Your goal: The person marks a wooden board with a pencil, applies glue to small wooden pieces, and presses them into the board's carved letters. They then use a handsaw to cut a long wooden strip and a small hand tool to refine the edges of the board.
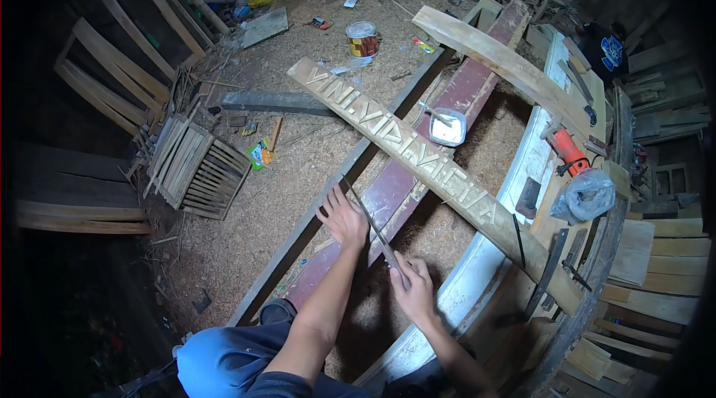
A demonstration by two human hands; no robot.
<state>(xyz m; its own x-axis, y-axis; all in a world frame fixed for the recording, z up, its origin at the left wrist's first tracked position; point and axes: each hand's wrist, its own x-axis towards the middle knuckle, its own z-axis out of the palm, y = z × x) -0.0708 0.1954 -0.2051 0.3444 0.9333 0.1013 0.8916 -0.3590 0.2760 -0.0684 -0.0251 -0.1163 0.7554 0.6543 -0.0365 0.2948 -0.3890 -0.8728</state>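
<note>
Over the maroon plank point(388, 188), your right grip point(413, 286) wraps the long tool point(378, 237), seemingly for control, your left grip point(345, 219) spread loosely beside it

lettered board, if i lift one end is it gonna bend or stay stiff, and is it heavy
The lettered board would probably stay stiff: it looks thick and shows no sag. Its length suggests some weight, perhaps awkward one-handed. The raised-looking lettering may add some grip.

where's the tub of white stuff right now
In the head view, right of centre: the tub sits on the maroon plank, beside the carved board.
</note>
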